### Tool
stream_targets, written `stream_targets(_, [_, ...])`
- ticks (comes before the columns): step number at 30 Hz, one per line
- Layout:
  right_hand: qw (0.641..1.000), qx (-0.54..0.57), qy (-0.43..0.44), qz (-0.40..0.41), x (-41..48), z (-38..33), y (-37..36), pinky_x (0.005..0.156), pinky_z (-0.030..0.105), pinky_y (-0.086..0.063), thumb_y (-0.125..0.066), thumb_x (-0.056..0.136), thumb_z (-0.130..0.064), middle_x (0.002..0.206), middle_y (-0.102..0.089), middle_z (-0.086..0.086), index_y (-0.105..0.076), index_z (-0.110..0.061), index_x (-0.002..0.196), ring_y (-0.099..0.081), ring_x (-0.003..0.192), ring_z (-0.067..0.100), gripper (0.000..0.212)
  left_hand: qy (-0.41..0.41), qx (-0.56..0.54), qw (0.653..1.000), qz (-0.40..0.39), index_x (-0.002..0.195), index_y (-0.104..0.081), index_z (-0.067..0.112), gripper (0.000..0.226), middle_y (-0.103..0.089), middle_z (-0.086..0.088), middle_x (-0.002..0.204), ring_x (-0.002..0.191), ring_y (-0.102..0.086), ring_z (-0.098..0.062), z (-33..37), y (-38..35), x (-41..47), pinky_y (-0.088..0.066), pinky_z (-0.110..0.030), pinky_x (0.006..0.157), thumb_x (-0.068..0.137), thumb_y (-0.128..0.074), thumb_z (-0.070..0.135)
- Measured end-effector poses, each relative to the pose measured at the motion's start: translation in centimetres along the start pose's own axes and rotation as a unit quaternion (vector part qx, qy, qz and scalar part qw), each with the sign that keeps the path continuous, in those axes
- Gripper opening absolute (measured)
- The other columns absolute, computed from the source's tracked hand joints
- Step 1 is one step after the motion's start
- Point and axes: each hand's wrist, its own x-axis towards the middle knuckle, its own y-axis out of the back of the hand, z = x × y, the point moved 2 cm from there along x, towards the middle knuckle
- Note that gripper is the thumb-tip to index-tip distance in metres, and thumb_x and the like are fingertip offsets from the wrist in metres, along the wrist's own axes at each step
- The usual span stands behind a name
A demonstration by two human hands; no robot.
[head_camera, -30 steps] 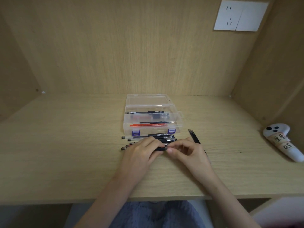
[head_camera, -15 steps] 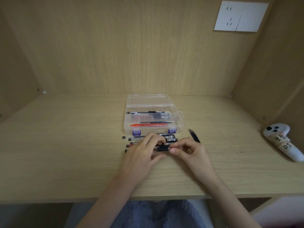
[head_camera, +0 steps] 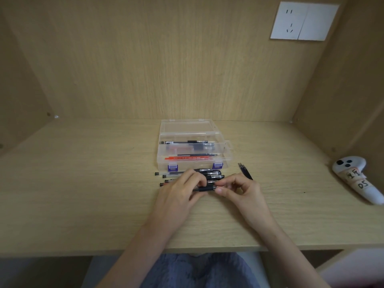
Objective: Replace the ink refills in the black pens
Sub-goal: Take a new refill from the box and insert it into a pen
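Head view: just above the counter [head_camera: 83, 194], the left hand [head_camera: 176, 194] curls its grip round the pen [head_camera: 206, 188] barrel and the right hand [head_camera: 243, 191] pinches its tip end. Its long axis runs left to right between them; spare pens [head_camera: 214, 173] and the box [head_camera: 191, 134] lie beyond.

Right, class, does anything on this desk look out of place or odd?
Mainly the white controller at the right edge of the desk: taped with handwritten labels, unrelated to pens. The loose dark refills right of the clear box lie askew.
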Motion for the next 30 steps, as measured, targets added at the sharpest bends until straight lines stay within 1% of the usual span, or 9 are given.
stream_targets(3, [1.0,0.017,-0.006,0.004,0.0,-0.1,0.1,0.069,0.013,-0.041,-0.079,0.07,-0.015,0.077,-0.062,0.012,-0.073,-0.026,0.077,-0.052,0.068,0.005,0.014,0.015,-0.004,1.0,0.005,0.105,-0.047,0.029,0.021,-0.065,0.013,0.081,0.063,-0.061,-0.003,0.0,0.0,0.0,-0.046,-0.02,0.05,0.09,-0.043,0.043])
stream_targets(5, [1.0,0.011,-0.007,-0.001,0.0,-0.1,0.0,0.07,0.015,-0.042,-0.079,0.07,-0.017,0.08,-0.064,0.014,-0.073,-0.027,0.077,-0.053,0.07,0.007,0.013,0.024,0.001,1.0,-0.005,0.11,-0.045,0.029,0.03,-0.065,0.013,0.078,0.056,-0.059,-0.002,0.1,-0.1,0.1,-0.042,-0.018,0.048,0.09,-0.037,0.048])
stream_targets(7, [1.0,0.003,-0.006,-0.005,-0.1,0.0,-0.1,0.07,0.016,-0.043,-0.078,0.07,-0.019,0.08,-0.065,0.011,-0.073,-0.03,0.078,-0.054,0.071,0.007,0.014,0.034,-0.011,0.999,-0.029,0.114,-0.047,0.027,0.037,-0.061,0.015,0.088,0.059,-0.051,0.004,0.2,-0.1,0.1,-0.039,-0.015,0.054,0.086,-0.044,0.051])
stream_targets(10, [1.0,0.015,-0.008,0.001,0.0,0.0,0.0,0.069,0.014,-0.042,-0.078,0.07,-0.017,0.076,-0.063,0.008,-0.073,-0.027,0.077,-0.053,0.069,0.005,0.013,0.02,-0.01,0.999,-0.037,0.107,-0.049,0.028,0.031,-0.057,0.015,0.096,0.063,-0.049,0.006,0.1,-0.1,0.1,-0.041,-0.014,0.056,0.082,-0.061,0.042])
stream_targets(13, [1.0,0.03,-0.009,0.0,-0.1,-0.1,0.0,0.067,0.012,-0.041,-0.078,0.071,-0.014,0.072,-0.062,0.002,-0.072,-0.023,0.079,-0.053,0.067,0.004,0.014,0.01,-0.01,1.0,-0.01,0.096,-0.053,0.028,0.02,-0.059,0.014,0.092,0.068,-0.059,-0.004,-0.1,-0.1,0.0,-0.049,-0.024,0.055,0.086,-0.05,0.045])
stream_targets(18, [0.998,0.054,-0.005,0.029,0.1,0.1,0.1,0.064,0.011,-0.041,-0.074,0.075,-0.004,0.065,-0.062,-0.011,-0.071,-0.02,0.08,-0.051,0.064,0.002,0.016,0.033,-0.005,0.999,0.04,0.092,-0.061,0.025,0.031,-0.064,0.013,0.085,0.068,-0.06,-0.006,-0.4,-0.1,0.0,-0.05,-0.028,0.056,0.089,-0.041,0.049])
stream_targets(22, [0.997,0.055,-0.004,0.061,0.2,0.2,0.4,0.065,0.012,-0.042,-0.073,0.078,-0.009,0.079,-0.069,0.004,-0.07,-0.021,0.079,-0.055,0.07,0.005,0.012,0.07,-0.018,0.994,0.08,0.092,-0.061,0.02,0.025,-0.065,0.01,0.084,0.064,-0.061,-0.006,-0.4,0.4,0.1,-0.05,-0.025,0.053,0.087,-0.048,0.041])
stream_targets(27, [0.991,-0.122,0.046,0.017,0.0,0.3,-0.3,0.084,0.009,-0.032,-0.077,0.074,-0.025,0.084,-0.064,-0.013,-0.07,-0.029,0.079,-0.045,0.094,-0.001,0.01,0.077,-0.046,0.992,0.086,0.094,-0.059,0.02,0.026,-0.064,0.012,0.087,0.068,-0.061,-0.006,-0.4,0.4,0.1,-0.05,-0.026,0.055,0.086,-0.048,0.042])
stream_targets(30, [0.974,-0.212,0.074,-0.017,0.0,0.7,-0.8,0.087,0.008,-0.027,-0.079,0.071,-0.031,0.087,-0.059,-0.018,-0.071,-0.033,0.081,-0.035,0.101,-0.003,0.013,0.07,-0.041,0.994,0.078,0.095,-0.059,0.021,0.024,-0.065,0.011,0.088,0.071,-0.062,-0.004,-0.3,0.3,0.1,-0.049,-0.022,0.056,0.086,-0.05,0.041])
